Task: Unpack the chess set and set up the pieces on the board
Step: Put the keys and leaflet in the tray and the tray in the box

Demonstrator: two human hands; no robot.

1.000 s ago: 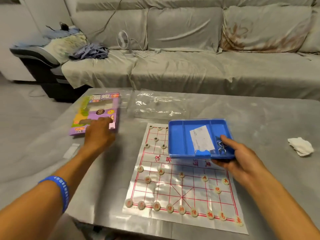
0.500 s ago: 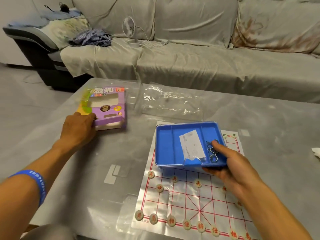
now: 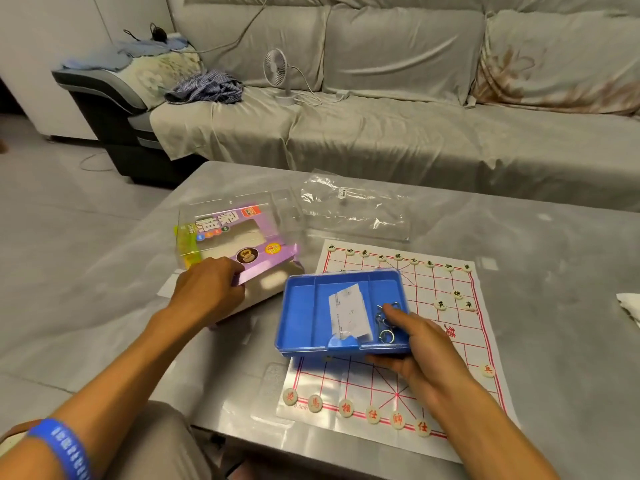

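Head view: the right hand (image 3: 420,344) has its grip closed on the near right corner of the blue tray (image 3: 304,313), thumb inside on the tray floor beside some metal rings (image 3: 387,323), the other fingers curled under the front edge. The tray is held tilted just above the board (image 3: 446,341), at frame centre. A folded white slip (image 3: 348,315) lies in its middle compartment.

The left hand (image 3: 207,292), centre left, is clamped on the near edge of the purple box (image 3: 239,247), fingers folded over the lip. That edge is lifted and the box tilts up toward the camera, its far side down on the worktop (image 3: 554,265). A clear plastic cover sits around the box. A blue wristband (image 3: 62,448) shows on the left arm at lower left.

The board lies flat on the worktop at centre right, a white sheet with a red grid. Pieces (image 3: 372,415) stand in a row along its near edge, another row along the far edge, a few more in between on the right; the tray hides the middle.

A clear bag (image 3: 356,209) lies flat beyond the board, near the box. A white tissue (image 3: 628,303) sits at the right frame edge.

Across the upper frame runs a covered sofa (image 3: 415,133) with a small fan (image 3: 277,67) standing on its seat and crumpled cloth (image 3: 204,86) to the fan's left.
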